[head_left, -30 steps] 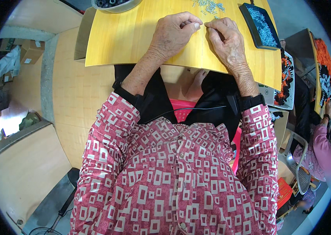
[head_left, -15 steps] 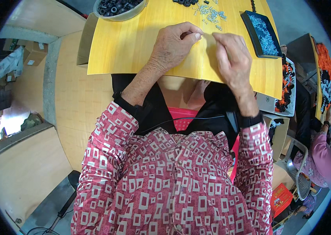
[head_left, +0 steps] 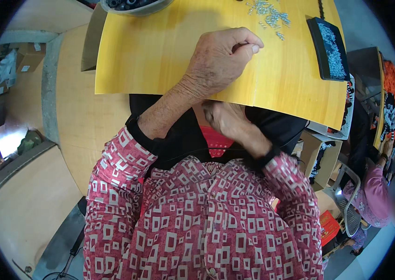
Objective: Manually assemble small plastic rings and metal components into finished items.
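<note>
My left hand (head_left: 224, 59) is over the yellow tabletop (head_left: 146, 60), its thumb and forefinger pinched together. What they hold, if anything, is too small to make out. At the table's near edge, over my lap, my right hand (head_left: 229, 121) is curled and slightly blurred. Its fingers look closed, and I cannot see whether anything is in them. Small silvery metal pieces (head_left: 272, 17) lie loose on the table beyond my left hand. More of them fill a black tray (head_left: 318, 56) with a handle, at the right side of the table.
A clear plastic tub (head_left: 153, 8) of black round parts stands at the far left of the table. Open cardboard boxes (head_left: 324, 158) sit right of my legs. Further right, another person in a pink sleeve (head_left: 376, 186) works beside a shelf with orange and black-and-white items (head_left: 392, 88).
My right hand has moved from above the table down and left to the table's near edge. My left hand stays pinched over the table. The whole view has shifted slightly.
</note>
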Tool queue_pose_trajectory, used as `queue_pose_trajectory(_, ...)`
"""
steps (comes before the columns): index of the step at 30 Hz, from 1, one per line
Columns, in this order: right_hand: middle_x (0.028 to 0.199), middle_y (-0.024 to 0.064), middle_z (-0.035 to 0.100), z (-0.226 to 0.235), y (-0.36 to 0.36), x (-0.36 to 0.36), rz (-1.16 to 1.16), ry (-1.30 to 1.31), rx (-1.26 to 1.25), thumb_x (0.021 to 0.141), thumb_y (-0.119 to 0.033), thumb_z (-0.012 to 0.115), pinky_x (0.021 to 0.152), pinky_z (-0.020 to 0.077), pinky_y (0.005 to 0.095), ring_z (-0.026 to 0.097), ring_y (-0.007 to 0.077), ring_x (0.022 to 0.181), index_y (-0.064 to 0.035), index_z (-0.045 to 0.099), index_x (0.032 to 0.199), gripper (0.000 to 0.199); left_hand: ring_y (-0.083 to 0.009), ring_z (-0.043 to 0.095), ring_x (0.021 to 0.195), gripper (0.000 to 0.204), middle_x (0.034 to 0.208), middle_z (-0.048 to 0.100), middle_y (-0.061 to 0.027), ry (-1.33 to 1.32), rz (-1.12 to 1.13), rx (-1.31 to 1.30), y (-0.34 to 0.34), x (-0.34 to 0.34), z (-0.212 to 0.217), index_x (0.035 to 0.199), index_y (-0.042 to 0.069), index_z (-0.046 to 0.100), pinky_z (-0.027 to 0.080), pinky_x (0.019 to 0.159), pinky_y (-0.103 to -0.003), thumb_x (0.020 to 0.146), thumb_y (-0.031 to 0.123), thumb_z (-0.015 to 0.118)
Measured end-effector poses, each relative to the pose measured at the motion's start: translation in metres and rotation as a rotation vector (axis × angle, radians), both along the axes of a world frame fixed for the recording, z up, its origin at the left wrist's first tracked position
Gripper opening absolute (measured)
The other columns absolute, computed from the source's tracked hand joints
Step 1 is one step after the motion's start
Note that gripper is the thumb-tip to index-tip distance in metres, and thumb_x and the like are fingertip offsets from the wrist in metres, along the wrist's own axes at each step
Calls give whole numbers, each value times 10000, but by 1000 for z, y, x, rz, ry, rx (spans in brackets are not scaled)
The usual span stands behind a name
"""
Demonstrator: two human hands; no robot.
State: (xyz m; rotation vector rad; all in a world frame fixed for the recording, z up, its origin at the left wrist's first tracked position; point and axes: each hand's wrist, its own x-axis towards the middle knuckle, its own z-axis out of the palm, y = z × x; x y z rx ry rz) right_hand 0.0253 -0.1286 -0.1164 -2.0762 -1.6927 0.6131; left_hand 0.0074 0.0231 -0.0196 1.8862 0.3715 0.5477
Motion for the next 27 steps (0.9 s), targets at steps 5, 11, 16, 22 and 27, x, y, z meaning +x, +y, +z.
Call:
queue_pose_trajectory(5,763,167,654,-22,-16,-8,44,31,-78,820,-148,599,692,535,480,637,388,694,-62,666,788,114,-139,682,810,160,858,726,-61,-39,-13,52,-7,6,3,964,15,709,521,759,-259,897,150,655)
queue_pose_trajectory(11,762,165,655,-45,-19,-31,130,115,-138,822,-152,596,694,536,480,638,388,696,-61,669,790,120,-301,692,710,156,758,695,-128,-183,39,-62,-12,10,34,881,67,726,553,705,-395,851,172,614)
queue_pose_trajectory(16,762,164,656,-65,-6,-23,177,118,-152,824,-155,594,696,537,480,640,388,697,-61,671,792,126,-304,698,702,133,740,687,-146,-101,235,127,-39,22,29,773,50,707,561,708,-402,823,153,640)
queue_pose_trajectory(22,761,162,658,-76,25,-44,269,154,-128,826,-158,591,698,538,479,641,388,699,-60,674,795,132,-324,704,727,109,751,688,-179,152,-206,15,-97,56,91,735,24,690,571,676,-447,720,132,692)
queue_pose_trajectory(27,760,161,659,-93,40,-48,297,163,-119,827,-161,589,700,539,479,643,388,700,-60,676,797,137,-289,705,737,155,718,677,-148,-43,-290,-211,-141,38,56,692,20,683,578,636,-406,687,173,706)
